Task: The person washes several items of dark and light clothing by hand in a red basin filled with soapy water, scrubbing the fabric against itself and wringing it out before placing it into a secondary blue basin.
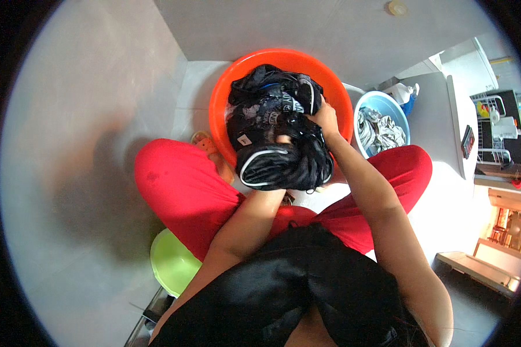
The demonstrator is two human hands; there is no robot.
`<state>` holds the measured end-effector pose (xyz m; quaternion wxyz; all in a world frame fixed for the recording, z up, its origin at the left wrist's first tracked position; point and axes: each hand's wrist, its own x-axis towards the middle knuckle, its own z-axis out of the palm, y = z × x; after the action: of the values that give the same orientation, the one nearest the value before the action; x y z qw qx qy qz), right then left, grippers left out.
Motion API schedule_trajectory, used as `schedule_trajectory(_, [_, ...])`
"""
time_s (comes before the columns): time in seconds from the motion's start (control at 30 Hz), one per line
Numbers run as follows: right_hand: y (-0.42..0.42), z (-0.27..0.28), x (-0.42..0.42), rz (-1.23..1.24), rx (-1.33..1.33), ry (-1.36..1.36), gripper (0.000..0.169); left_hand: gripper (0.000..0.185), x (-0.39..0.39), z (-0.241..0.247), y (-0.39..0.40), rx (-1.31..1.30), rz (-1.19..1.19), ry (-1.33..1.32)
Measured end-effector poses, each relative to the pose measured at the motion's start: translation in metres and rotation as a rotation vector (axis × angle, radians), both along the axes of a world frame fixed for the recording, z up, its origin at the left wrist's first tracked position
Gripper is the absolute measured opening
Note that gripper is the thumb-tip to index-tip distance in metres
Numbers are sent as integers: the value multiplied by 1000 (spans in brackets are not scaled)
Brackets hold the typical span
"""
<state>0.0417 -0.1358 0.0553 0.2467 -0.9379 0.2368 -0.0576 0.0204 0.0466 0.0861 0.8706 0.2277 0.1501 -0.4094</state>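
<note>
A wet black garment [260, 112] with white piping, pale lettering and a small white tag lies bunched in a large orange-red plastic basin [346, 108]. Part of it hangs over the near rim. My right hand [325, 118] grips the cloth at its right side, inside the basin. A fold of the garment covers most of my left hand [283, 139]; only a bit of finger shows among the black cloth, which it appears to hold. Some whitish suds show at the basin's left inner wall.
Right of the basin stands a light blue bucket [406, 123] holding grey wet cloth [380, 130]. A white pump bottle [401, 93] is behind it. A green basin [173, 264] sits at my left. Grey walls close in left and ahead; a phone [467, 142] lies on a white surface.
</note>
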Motion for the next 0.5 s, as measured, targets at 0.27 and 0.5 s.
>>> schedule_trajectory(0.27, [21,39,4,-127,18,29,67,44,24,-9,12,35,-1,-30])
schedule_trajectory(0.5, [23,12,-23,-252,31,131,75,44,27,-9,7,126,0,-110])
